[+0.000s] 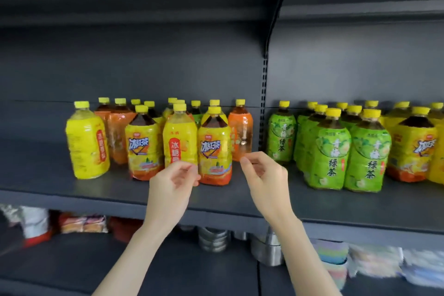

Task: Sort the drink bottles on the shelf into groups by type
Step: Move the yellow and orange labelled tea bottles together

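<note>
The head camera looks at a dark grey shelf (72, 197) that a slotted upright (264, 79) splits into two bays. In the left bay the types stand mixed. One all-yellow bottle (87, 142) stands apart at the far left and a second all-yellow bottle (180, 137) sits in the front row, wedged between two iced red tea bottles (215, 149). Orange-wrapped bottles (240, 132) stand behind and at the right end, and a scrap of green label shows at the back. In the right bay the green tea bottles (331, 151) stand packed tight together, which reads as a group already made. Past them, at the frame's edge, stands another cluster of iced tea (415, 146), so that type looks split across both bays and the sorting seems far from done. The left hand (173, 180) is raised in front of the foot of the second all-yellow bottle, fingers half curled and gripping nothing; whether the fingertips touch the label cannot be told. The right hand (264, 175) hangs just in front of the end orange bottle, fingers loosely bent, thumb and forefinger close with nothing between them. Both sit low at the front row, probably because those bottles block the ones behind and must be lifted out first. On the shelf below, blurred, are stacked steel bowls (213, 240), some packets (83, 223) and pastel bowls (334, 259)
</note>
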`<state>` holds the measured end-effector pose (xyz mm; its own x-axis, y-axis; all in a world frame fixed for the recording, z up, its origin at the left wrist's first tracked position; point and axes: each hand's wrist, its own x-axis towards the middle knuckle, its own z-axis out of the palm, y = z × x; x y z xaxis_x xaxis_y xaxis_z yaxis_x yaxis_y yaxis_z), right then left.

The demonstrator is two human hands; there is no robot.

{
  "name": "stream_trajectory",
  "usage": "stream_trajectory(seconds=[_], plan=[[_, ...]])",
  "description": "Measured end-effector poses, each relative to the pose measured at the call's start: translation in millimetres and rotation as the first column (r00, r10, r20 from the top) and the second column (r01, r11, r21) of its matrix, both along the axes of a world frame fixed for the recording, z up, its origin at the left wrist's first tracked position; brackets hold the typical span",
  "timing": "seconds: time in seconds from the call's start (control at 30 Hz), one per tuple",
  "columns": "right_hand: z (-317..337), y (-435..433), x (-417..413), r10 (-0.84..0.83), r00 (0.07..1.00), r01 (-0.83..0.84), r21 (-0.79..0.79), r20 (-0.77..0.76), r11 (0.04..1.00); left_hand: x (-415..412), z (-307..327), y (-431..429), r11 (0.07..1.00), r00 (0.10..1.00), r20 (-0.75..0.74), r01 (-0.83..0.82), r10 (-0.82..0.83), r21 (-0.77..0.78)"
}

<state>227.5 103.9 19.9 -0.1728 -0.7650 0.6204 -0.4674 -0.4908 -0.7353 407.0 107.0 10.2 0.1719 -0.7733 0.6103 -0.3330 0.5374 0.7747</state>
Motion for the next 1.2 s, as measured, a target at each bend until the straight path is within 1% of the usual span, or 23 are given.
stream_trajectory(seconds=[0.23, 0.33, 0.4, 0.47, 0.57, 0.6, 0.63, 0.8, 0.9, 1.0, 1.07, 1.13, 1.17, 1.2], plan=[[12, -45, 39, -0.066, 0.998, 0.066, 0.016, -0.002, 0.998, 26, -2, -53, 0.999, 0.999, -0.002, 0.04, -0.04, -0.001], [8, -75, 45, -0.107, 0.994, 0.108, 0.032, -0.021, 0.994, 25, -7, -83, 0.999, 0.999, 0.046, 0.026, -0.025, -0.025], [1, -97, 46, -0.118, 0.993, 0.118, 0.058, -0.002, 0.991, 22, -11, -97, 0.999, 0.998, 0.062, 0.034, -0.033, -0.025], [-2, -115, 47, -0.089, 0.993, 0.079, 0.114, 0.081, 0.99, 20, -14, -108, 0.999, 0.997, 0.067, 0.044, -0.043, -0.013], [-6, -139, 47, 0.102, 0.952, -0.159, 0.181, 0.287, 0.971, 19, -20, -121, 0.999, 0.998, 0.048, 0.043, -0.042, -0.017], [-7, -146, 47, 0.154, 0.929, -0.226, 0.187, 0.335, 0.956, 19, -22, -124, 0.999, 0.998, 0.034, 0.044, -0.043, -0.02], [-9, -152, 47, 0.177, 0.916, -0.258, 0.192, 0.36, 0.947, 19, -24, -127, 0.999, 0.999, 0.022, 0.046, -0.045, -0.024], [-14, -145, 50, 0.148, 0.914, -0.211, 0.131, 0.378, 0.969, 12, -25, -122, 0.996, 0.998, 0.005, 0.065, -0.065, -0.056], [-12, -119, 46, 0.137, 0.906, -0.191, 0.1, 0.4, 0.976, -1, -24, -113, 0.986, 0.986, -0.047, 0.161, -0.162, -0.036], [-7, -81, 32, 0.124, 0.891, -0.171, 0.071, 0.436, 0.983, -23, -22, -99, 0.94, 0.933, -0.129, 0.341, -0.337, 0.012], [-3, -54, 19, 0.084, 0.889, -0.121, 0.054, 0.45, 0.991, -43, -21, -85, 0.869, 0.858, -0.202, 0.492, -0.473, 0.053], [-4, -26, 3, 0.028, 0.889, -0.057, 0.049, 0.457, 0.997, -66, -22, -66, 0.766, 0.753, -0.284, 0.637, -0.593, 0.09], [-3, -12, -6, -0.002, 0.893, -0.024, 0.053, 0.451, 0.998, -79, -24, -56, 0.732, 0.718, -0.314, 0.675, -0.621, 0.094], [-2, 1, -16, -0.03, 0.897, 0.003, 0.061, 0.441, 0.998, -92, -25, -44, 0.717, 0.697, -0.337, 0.692, -0.633, 0.087]])
